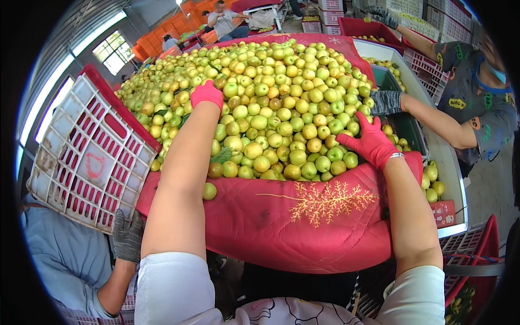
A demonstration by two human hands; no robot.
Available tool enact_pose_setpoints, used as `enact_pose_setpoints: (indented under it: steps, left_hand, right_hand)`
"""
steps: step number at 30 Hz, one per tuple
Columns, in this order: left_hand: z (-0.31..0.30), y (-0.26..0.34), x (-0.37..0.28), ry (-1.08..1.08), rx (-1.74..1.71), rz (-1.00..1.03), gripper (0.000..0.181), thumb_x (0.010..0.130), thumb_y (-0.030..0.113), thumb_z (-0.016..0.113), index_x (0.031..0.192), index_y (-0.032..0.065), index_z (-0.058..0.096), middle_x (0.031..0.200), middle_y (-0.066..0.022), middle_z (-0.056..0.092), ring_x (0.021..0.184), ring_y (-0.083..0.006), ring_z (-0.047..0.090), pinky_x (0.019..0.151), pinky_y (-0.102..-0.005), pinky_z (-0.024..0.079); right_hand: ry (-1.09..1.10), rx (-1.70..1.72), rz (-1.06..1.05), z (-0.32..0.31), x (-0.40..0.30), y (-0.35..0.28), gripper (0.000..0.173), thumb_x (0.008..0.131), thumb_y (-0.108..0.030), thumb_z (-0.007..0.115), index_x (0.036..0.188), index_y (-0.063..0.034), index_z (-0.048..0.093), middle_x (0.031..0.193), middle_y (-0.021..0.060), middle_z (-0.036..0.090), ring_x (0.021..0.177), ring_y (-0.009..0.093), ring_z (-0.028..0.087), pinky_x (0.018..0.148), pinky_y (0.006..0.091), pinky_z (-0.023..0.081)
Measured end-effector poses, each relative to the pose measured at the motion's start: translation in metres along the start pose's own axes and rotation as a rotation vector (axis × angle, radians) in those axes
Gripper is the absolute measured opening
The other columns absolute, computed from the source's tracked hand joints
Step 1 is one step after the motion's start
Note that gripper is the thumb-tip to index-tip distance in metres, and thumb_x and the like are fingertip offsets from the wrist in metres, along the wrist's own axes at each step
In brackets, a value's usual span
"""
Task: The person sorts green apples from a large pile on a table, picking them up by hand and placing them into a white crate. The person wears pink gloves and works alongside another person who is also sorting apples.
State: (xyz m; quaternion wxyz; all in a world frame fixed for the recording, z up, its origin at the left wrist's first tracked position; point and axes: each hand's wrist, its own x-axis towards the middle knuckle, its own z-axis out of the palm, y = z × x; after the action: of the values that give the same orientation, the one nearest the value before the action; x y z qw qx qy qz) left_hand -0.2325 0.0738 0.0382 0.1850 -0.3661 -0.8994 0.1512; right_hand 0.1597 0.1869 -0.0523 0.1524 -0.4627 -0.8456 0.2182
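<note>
A large heap of round yellow-green fruit (284, 118), which look like jujubes, spreads before me on a red quilted cloth (260, 219). My left hand (208, 96), in a pink glove, reaches across the heap and touches fruit on its far left part. Its fingertips are turned away, so any fruit in them is hidden. At the heap's right edge, my right hand (367, 140), also pink-gloved, rests on fruit with thumb and fingers apart. A few green leaves (221, 156) lie among the fruit, and one single fruit (209, 191) sits on the cloth near my left forearm.
At left, a person's grey-gloved hand (127, 235) supports a tilted white plastic crate (95, 158). On the right, a co-worker's gloved hand (386, 102) reaches to the heap above green trays (408, 130) in a white-rimmed trough (445, 162). A red-lined crate (471, 252) stands lower right.
</note>
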Motion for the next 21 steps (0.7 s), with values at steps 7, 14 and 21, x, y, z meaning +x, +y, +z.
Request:
enact_pose_setpoints:
  steps: [7, 14, 21]
  left_hand:
    - [-0.011, -0.002, 0.006, 0.034, 0.027, 0.165, 0.037, 0.085, 0.023, 0.045, 0.116, 0.0082, 0.060, 0.120, -0.0206, 0.058, 0.106, -0.0355, 0.059, 0.093, -0.0430, 0.046]
    - [-0.079, 0.015, -0.085, 0.023, -1.122, 0.122, 0.059, 0.083, 0.036, 0.067, 0.134, 0.0120, 0.049, 0.093, -0.0007, 0.059, 0.068, -0.0084, 0.047, 0.050, -0.0231, 0.033]
    - [-0.191, 0.110, -0.288, -0.516, -1.635, 0.849, 0.055, 0.066, 0.002, 0.064, 0.119, 0.0006, 0.053, 0.105, -0.0054, 0.055, 0.085, -0.0131, 0.055, 0.066, -0.0240, 0.047]
  right_hand:
    - [-0.036, 0.021, 0.029, -0.008, -0.001, 0.012, 0.104, 0.064, -0.073, 0.062, 0.143, -0.0129, 0.032, 0.142, 0.0329, 0.024, 0.125, 0.043, 0.042, 0.100, 0.0476, 0.039]
    - [-0.141, 0.040, 0.130, -0.014, -0.008, -0.004, 0.111, 0.059, -0.077, 0.061, 0.147, -0.0188, 0.026, 0.149, 0.0300, 0.011, 0.128, 0.047, 0.036, 0.100, 0.0694, 0.023]
    - [-0.091, 0.104, 0.125, -0.017, -0.016, 0.002, 0.114, 0.054, -0.075, 0.065, 0.145, -0.0165, 0.029, 0.149, 0.0307, 0.012, 0.128, 0.048, 0.036, 0.097, 0.0721, 0.025]
